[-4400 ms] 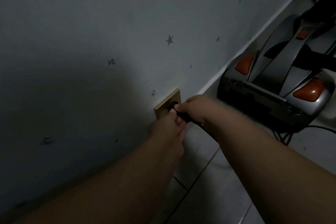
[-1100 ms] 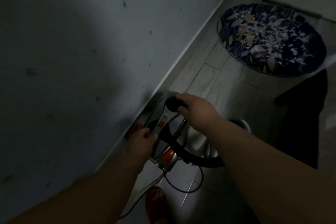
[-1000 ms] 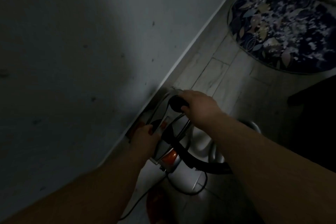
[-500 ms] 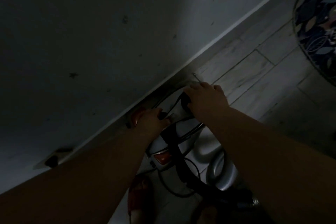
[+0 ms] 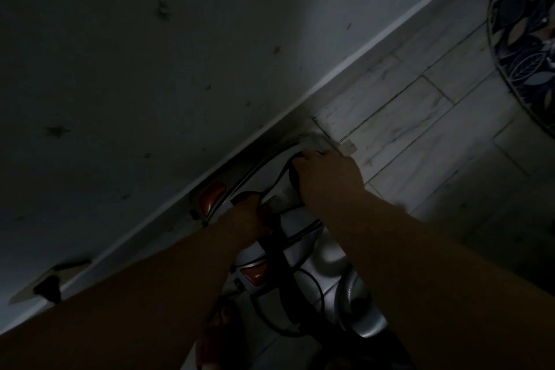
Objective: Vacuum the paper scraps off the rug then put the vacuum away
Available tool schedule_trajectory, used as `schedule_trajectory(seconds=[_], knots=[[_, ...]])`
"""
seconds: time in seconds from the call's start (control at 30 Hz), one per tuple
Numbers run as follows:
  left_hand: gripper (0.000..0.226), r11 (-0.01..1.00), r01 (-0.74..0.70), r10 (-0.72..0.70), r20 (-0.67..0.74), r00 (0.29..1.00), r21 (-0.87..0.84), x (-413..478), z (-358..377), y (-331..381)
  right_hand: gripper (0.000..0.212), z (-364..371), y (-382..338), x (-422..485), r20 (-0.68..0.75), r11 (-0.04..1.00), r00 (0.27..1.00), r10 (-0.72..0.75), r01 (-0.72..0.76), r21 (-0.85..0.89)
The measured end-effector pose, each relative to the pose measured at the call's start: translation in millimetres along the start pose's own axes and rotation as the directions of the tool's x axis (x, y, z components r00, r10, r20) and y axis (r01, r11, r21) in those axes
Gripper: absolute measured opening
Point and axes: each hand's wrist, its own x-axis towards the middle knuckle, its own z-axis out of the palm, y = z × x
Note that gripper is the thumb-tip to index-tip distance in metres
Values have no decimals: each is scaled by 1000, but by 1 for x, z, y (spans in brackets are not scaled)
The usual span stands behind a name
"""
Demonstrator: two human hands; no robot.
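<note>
Canister vacuum (image 5: 327,261) sits on the tile floor (image 5: 420,117), long side tight against the skirting board (image 5: 375,48), well apart from the patterned rug (image 5: 522,39) at the far edge of view. Hard plastic shell, silver w/ orange lenses. Judged fairly heavy & bulky, rigid, and smooth enough to slip if taken by the body. Best hold = the carry handle (image 5: 282,203) arching over the top; weight should hang roughly level from there. Both hands are on it: right hand (image 5: 327,177) w/ fingers (image 5: 309,156) curled over the front end, round a dark part I can't ID; left hand (image 5: 246,216) wrapped on the rear end. Ribbed hose (image 5: 357,303) & thin power cord (image 5: 318,288) lie loose beside the shell. They look floppy and prob. drag or snag on a lift, so mind them. Wall socket (image 5: 49,285) sits low on the wall (image 5: 150,69), something dark at it, maybe the plug. Reddish shape near the bottom, poss. a slipper (image 5: 216,336). Pale flecks on the rug may be scraps; too dim to tell.
</note>
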Motion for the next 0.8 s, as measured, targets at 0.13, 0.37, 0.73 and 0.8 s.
schedule_trajectory(seconds=[0.13,0.37,0.73,0.8], knots=[[73,998,47,-49,47,998,38,9,-2,-2,27,-3,3,3,-64,998,997,45,-42,43],[86,996,59,-69,152,986,72,15,-13,2,31,1,-1,3,-25,999,1000,6,-7,-37],[62,999,52,-52,-6,999,8,-3,2,15,41,-13,2,-8,80,999,997,23,-19,-49],[55,999,46,-46,-26,999,5,-10,4,26,41,-18,14,-21,54,999,998,28,-26,-37]])
